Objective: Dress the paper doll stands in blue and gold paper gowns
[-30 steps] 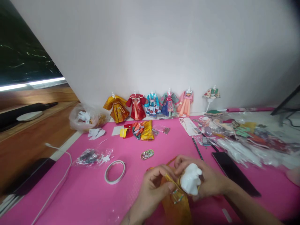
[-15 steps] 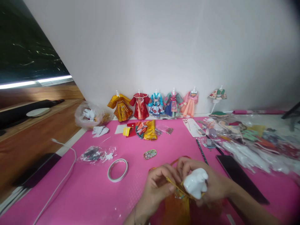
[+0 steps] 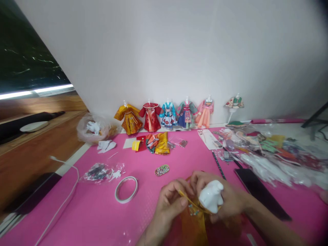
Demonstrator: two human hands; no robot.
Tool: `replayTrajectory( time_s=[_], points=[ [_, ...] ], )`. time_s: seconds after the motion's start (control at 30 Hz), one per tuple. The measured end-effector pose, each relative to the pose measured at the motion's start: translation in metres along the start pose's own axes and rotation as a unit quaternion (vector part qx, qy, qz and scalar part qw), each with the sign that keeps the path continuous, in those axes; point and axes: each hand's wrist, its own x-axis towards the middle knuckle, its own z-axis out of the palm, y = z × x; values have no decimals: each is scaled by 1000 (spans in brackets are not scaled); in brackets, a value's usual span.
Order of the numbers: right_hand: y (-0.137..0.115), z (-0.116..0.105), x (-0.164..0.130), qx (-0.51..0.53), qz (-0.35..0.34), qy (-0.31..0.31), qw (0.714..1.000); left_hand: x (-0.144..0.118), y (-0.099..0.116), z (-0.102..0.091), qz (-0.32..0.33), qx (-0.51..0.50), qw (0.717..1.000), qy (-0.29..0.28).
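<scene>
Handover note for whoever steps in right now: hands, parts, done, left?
Left hand: pinching the yellow strip of the orange paper dress.
Right hand: holding the white torso form over the dress.
Tape roll lies left of the hands on the pink mat.
Done: five dressed forms stand by the wall.
Left: the orange dress is not yet fixed on the form.

White doll torso form, tilted, held above pink mat; orange-gold paper garment w/ patterned trim wrapped below it.
</scene>
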Motion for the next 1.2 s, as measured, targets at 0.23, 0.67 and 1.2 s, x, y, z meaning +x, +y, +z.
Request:
replayTrajectory(
  time_s=[0.23,0.67,1.2],
  points=[
    [0,0,1,23,-10,1,1000,-1,0,-6,-13,19,998,-57],
    [1,-4,4,42,-15,-5,999,7,3,2,-82,-4,996,21],
    [4,-2,-1,54,-3,23,998,9,12,2,-82,-16,996,5]
  ],
)
